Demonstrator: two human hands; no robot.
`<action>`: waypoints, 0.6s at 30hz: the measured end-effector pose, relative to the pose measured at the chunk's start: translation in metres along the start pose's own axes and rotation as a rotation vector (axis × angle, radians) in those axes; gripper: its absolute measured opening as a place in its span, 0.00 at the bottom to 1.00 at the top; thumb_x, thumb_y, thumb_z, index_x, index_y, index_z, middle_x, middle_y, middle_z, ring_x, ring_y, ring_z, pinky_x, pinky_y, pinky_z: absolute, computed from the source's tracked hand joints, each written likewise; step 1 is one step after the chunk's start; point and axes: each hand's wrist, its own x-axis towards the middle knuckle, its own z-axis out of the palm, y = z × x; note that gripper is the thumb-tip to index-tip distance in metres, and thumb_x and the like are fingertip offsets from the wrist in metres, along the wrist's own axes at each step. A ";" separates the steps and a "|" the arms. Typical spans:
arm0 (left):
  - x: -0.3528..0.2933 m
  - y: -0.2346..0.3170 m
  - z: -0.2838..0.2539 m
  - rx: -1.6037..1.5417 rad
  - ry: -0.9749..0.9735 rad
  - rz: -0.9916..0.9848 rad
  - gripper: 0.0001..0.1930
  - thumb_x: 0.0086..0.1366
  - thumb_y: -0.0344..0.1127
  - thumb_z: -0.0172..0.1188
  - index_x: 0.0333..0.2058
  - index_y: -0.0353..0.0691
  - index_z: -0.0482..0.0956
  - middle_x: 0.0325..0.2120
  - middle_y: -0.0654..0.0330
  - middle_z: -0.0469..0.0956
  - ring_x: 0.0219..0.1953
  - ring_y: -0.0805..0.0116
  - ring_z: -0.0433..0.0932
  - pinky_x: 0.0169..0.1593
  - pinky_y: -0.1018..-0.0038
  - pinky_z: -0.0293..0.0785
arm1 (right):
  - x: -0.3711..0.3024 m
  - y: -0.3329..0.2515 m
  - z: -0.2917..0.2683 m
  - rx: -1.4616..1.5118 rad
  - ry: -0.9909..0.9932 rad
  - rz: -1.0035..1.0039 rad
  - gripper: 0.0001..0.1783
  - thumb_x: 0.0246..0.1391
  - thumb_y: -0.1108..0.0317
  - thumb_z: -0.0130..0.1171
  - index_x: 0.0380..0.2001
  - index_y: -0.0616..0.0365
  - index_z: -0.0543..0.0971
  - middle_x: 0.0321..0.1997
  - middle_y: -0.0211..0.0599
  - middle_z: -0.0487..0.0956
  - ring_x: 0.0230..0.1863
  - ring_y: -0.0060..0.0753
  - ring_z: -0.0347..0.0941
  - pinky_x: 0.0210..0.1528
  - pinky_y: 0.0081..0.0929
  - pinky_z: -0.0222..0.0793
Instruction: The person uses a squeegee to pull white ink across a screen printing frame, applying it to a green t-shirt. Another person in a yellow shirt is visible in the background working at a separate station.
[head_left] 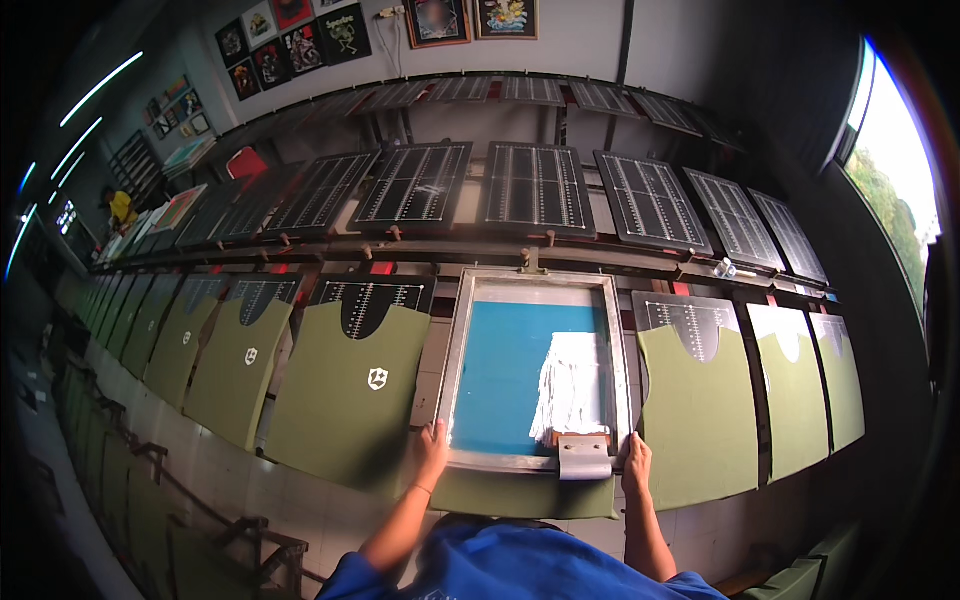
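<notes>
A screen printing frame (465,350) with metal sides and blue mesh lies before me over a green shirt piece (520,495), whose near edge shows below it. My left hand (433,452) grips its near left side, fingers wrapped round the metal. At the near right side, my right hand (637,463) is closed on the frame too. White ink (572,385) is smeared over the right part of the mesh. A squeegee (583,457) with a grey metal handle rests inside the near right corner, overlapping the near rail. Whether the frame touches the shirt is hidden.
Left of the frame, a green shirt piece (350,400) bears a white shield print; more lie beyond it. Unprinted green pieces (700,410) lie at right. Behind runs a rail (450,250) with black ruled boards (535,190). A small clear object (725,268) sits on the rail.
</notes>
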 end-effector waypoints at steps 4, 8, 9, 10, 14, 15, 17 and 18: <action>-0.021 0.040 -0.036 0.087 -0.184 -0.078 0.39 0.69 0.64 0.48 0.57 0.25 0.68 0.56 0.36 0.69 0.60 0.45 0.68 0.62 0.60 0.64 | -0.018 -0.021 -0.006 0.047 -0.024 0.041 0.23 0.70 0.56 0.47 0.17 0.47 0.65 0.19 0.14 0.59 0.21 0.11 0.49 0.22 0.21 0.43; -0.030 0.044 -0.037 0.083 -0.040 0.047 0.36 0.70 0.62 0.48 0.47 0.24 0.75 0.45 0.39 0.77 0.50 0.46 0.75 0.53 0.61 0.70 | -0.013 -0.023 -0.001 0.135 0.006 0.018 0.23 0.69 0.58 0.47 0.17 0.49 0.66 0.19 0.16 0.61 0.20 0.11 0.51 0.21 0.21 0.45; -0.026 0.040 -0.037 0.075 -0.044 -0.009 0.35 0.70 0.61 0.47 0.46 0.24 0.76 0.43 0.40 0.78 0.49 0.48 0.76 0.51 0.61 0.71 | -0.012 -0.020 0.001 0.121 0.062 0.036 0.22 0.68 0.58 0.49 0.18 0.50 0.67 0.19 0.17 0.61 0.20 0.13 0.51 0.22 0.22 0.46; -0.021 0.036 -0.037 0.068 -0.049 -0.064 0.34 0.71 0.60 0.47 0.44 0.25 0.77 0.42 0.41 0.78 0.47 0.50 0.76 0.50 0.62 0.71 | -0.010 -0.018 0.000 0.081 0.065 0.055 0.23 0.68 0.56 0.50 0.18 0.49 0.66 0.19 0.17 0.60 0.21 0.13 0.51 0.23 0.23 0.45; -0.013 0.027 -0.020 -0.037 0.138 -0.191 0.31 0.72 0.56 0.47 0.39 0.27 0.80 0.37 0.47 0.81 0.43 0.57 0.78 0.49 0.65 0.70 | -0.002 0.002 0.005 -0.056 0.131 0.111 0.24 0.68 0.53 0.50 0.17 0.48 0.64 0.18 0.16 0.57 0.21 0.13 0.49 0.22 0.23 0.44; -0.009 0.020 -0.015 -0.084 0.183 -0.206 0.30 0.72 0.57 0.47 0.39 0.28 0.80 0.37 0.48 0.81 0.43 0.57 0.78 0.50 0.65 0.70 | 0.005 0.013 0.008 -0.096 0.141 0.089 0.24 0.68 0.53 0.50 0.19 0.52 0.66 0.19 0.18 0.59 0.22 0.15 0.52 0.24 0.24 0.48; -0.006 0.004 -0.006 -0.097 0.227 -0.199 0.31 0.72 0.57 0.47 0.39 0.28 0.80 0.38 0.49 0.82 0.43 0.57 0.78 0.50 0.65 0.70 | 0.013 0.036 0.005 -0.185 0.164 0.046 0.26 0.68 0.53 0.49 0.21 0.62 0.70 0.20 0.24 0.63 0.25 0.18 0.57 0.28 0.26 0.55; -0.008 0.005 -0.005 -0.103 0.249 -0.197 0.31 0.71 0.57 0.47 0.39 0.28 0.81 0.38 0.49 0.82 0.43 0.58 0.78 0.51 0.65 0.70 | 0.015 0.042 0.005 -0.212 0.165 0.042 0.26 0.68 0.52 0.49 0.24 0.64 0.71 0.20 0.25 0.63 0.26 0.21 0.57 0.29 0.29 0.57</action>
